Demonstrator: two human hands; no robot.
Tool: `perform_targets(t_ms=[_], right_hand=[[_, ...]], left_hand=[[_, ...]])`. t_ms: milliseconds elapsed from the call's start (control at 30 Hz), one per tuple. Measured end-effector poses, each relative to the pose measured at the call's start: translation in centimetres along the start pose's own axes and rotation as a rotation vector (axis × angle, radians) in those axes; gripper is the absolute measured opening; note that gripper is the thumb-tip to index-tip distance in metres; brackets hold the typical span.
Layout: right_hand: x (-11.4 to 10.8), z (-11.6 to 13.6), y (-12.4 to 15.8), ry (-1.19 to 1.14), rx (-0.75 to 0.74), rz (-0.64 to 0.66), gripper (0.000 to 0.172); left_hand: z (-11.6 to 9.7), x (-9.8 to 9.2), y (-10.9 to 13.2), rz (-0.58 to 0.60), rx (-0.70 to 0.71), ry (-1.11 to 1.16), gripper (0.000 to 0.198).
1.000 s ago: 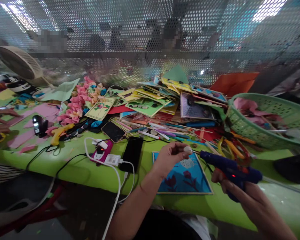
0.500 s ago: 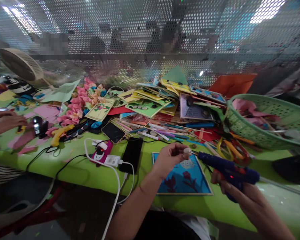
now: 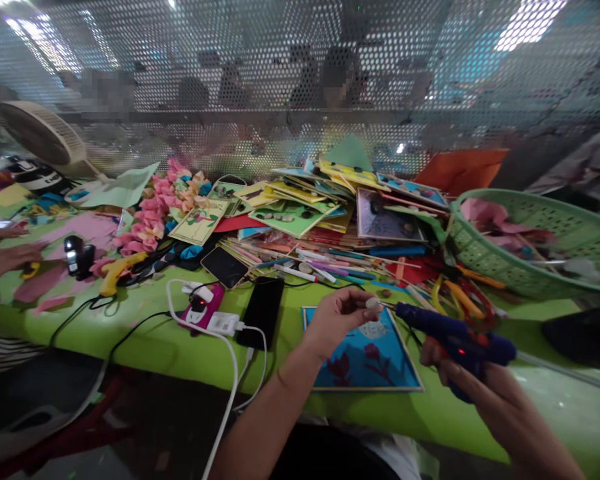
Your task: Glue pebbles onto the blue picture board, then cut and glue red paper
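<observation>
Between thumb and fingertips, my left hand (image 3: 341, 316) pinches a small whitish pebble-like piece (image 3: 373, 305). My right hand (image 3: 473, 383) is wrapped round the grip of a dark blue glue gun (image 3: 447, 337) with a small red light on its side. The gun's metal nozzle points left and meets or nearly meets the pale piece; contact is hard to tell. Below both lies a blue picture card (image 3: 365, 367) with a pale edge, dark red flower shapes and a whitish patterned shape, partly covered by my left hand.
A green basket (image 3: 530, 280) holding paper scraps stands at right, beside orange-handled scissors (image 3: 465, 300). Behind are piled cards (image 3: 295, 217) and pens. Left are a phone (image 3: 263, 310), a purple power strip (image 3: 203, 305) with cables, a yellow glue gun (image 3: 117, 272) and another person's hand (image 3: 10, 257).
My hands hold nearly the same pose, the pale piece still at the nozzle. At far left, the other person's hands have shifted apart, uncovering more of a bright-screened object. The view has moved slightly.
</observation>
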State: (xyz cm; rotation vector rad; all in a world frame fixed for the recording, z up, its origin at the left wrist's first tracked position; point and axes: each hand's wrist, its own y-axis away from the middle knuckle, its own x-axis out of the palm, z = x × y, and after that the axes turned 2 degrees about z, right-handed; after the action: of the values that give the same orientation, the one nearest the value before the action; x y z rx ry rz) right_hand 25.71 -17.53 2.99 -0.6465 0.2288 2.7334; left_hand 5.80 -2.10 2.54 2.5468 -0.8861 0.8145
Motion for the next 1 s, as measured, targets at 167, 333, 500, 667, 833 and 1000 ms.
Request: perform_targets(t_ms=[167, 333, 500, 667, 833, 1000], right_hand=[[0.0, 0.3, -0.2, 0.016, -0.018, -0.019, 0.053], [-0.1, -0.1, -0.2, 0.020, -0.034, -0.013, 0.050], [0.0, 0.2, 0.1, 0.028, -0.028, -0.017, 0.050], [-0.2, 0.3, 0.3, 0.030, -0.006, 0.016, 0.050], [-0.2, 0.3, 0.2, 0.027, 0.001, -0.002, 0.051], [0.1, 1.1, 0.2, 0.016, -0.060, -0.017, 0.050]], left_hand=[[0.1, -0.1, 0.0, -0.003, -0.002, 0.009, 0.051], [0.1, -0.1, 0.0, 0.007, -0.017, 0.010, 0.052], [0.0, 0.0, 0.1, -0.012, -0.020, 0.030, 0.051], [-0.1, 0.1, 0.0, -0.024, -0.029, 0.048, 0.053], [-0.1, 0.1, 0.1, -0.010, -0.028, 0.041, 0.050], [0.0, 0.2, 0.1, -0.027, -0.026, 0.061, 0.048]])
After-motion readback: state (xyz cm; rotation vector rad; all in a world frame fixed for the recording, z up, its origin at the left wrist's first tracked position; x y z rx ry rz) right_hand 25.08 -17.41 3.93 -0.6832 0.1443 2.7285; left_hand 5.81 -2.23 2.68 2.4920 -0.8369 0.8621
